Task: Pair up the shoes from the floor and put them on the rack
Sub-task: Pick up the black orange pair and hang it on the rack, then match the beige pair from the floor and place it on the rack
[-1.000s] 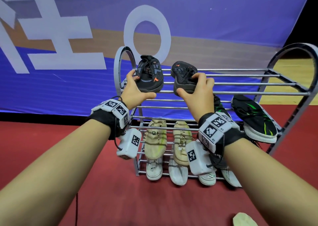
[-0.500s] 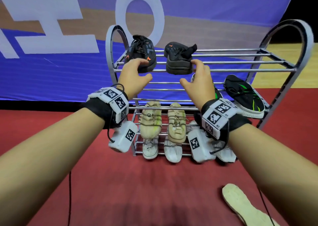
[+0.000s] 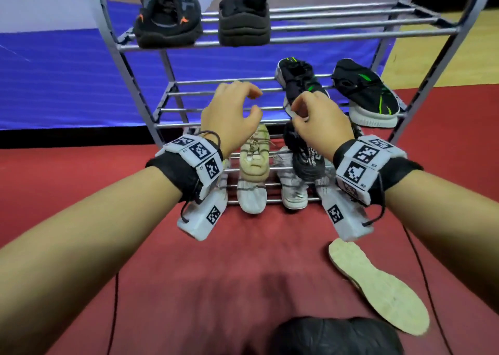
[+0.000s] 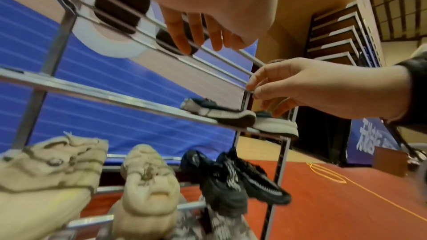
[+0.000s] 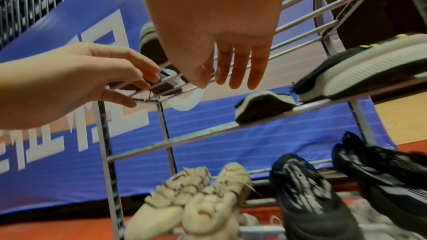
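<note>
Two black shoes with orange marks (image 3: 167, 17) (image 3: 244, 22) stand side by side on the left of the rack's top shelf (image 3: 337, 37), with no hand on them. My left hand (image 3: 255, 100) and right hand (image 3: 297, 111) hover close together in front of the middle shelf, fingers loosely curled and holding nothing. The wrist views show the same: left fingers (image 4: 184, 39) hang free, right fingers (image 5: 238, 72) are nearly straight. A pale shoe (image 3: 378, 284) lies sole-up on the red floor at the right.
Black-and-green shoes (image 3: 367, 92) sit on the middle shelf's right half. Beige shoes (image 3: 253, 155) and black shoes (image 3: 305, 157) fill a lower shelf, with white shoes (image 3: 251, 195) beneath them. A dark rounded thing (image 3: 334, 335) lies at the bottom edge. A blue banner hangs behind.
Both hands have let go of the black shoes on the top shelf and dropped back to middle-shelf height. The view has tilted down, showing more floor.
</note>
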